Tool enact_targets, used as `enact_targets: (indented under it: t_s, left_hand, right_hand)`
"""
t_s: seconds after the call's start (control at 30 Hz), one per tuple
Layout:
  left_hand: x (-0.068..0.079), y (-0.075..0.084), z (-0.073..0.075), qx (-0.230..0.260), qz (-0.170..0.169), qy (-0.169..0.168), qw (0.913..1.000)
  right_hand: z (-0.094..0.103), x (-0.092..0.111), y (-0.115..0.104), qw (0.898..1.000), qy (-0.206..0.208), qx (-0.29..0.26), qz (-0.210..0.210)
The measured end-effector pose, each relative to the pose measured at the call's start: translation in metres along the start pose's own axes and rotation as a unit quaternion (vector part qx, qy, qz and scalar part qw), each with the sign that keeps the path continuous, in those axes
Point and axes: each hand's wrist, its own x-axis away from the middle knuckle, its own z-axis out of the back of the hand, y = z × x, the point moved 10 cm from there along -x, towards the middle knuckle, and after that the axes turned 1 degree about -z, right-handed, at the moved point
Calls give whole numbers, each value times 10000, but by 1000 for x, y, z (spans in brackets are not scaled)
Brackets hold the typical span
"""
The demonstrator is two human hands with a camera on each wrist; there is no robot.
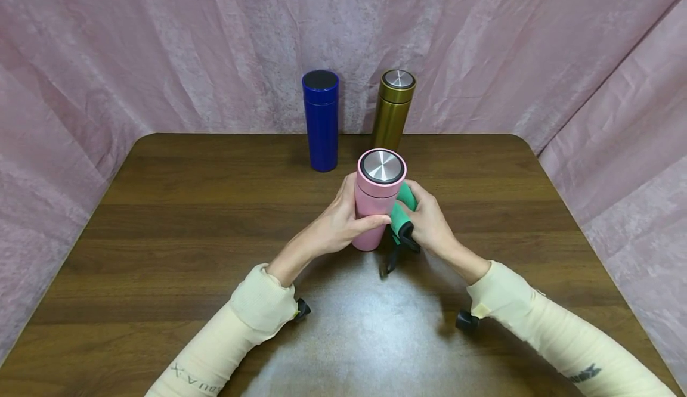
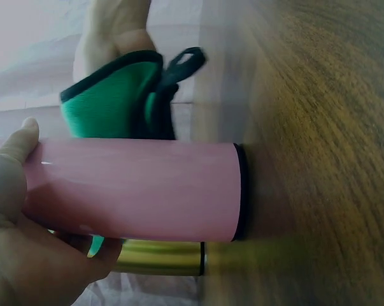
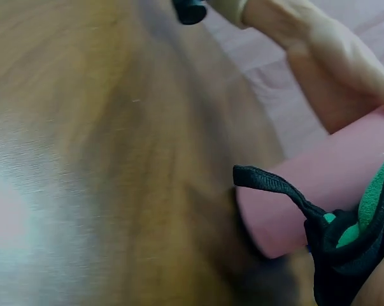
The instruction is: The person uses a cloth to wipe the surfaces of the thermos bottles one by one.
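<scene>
In the head view a pink insulated bottle with a shiny steel lid top is upright, leaning slightly. My left hand grips it round the side, thumb across the front. Its dark base edge shows in the left wrist view, close to the tabletop; whether it touches is unclear. My right hand holds a green cloth with black edging and a black loop, against or right beside the bottle's right side. In the right wrist view the folded cloth partly covers the bottle.
A blue bottle with a dark lid top stands toward the back of the wooden table. Right of it, behind the pink one, stands a gold bottle, its lower part hidden. A pink curtain hangs behind and at the sides.
</scene>
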Motion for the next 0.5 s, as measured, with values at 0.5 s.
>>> enact_targets:
  t_s: [0.5]
  left_hand:
    - [5, -2, 3, 27, 30, 774, 9970]
  right_hand:
    - [-15, 18, 39, 9948, 303, 221, -949]
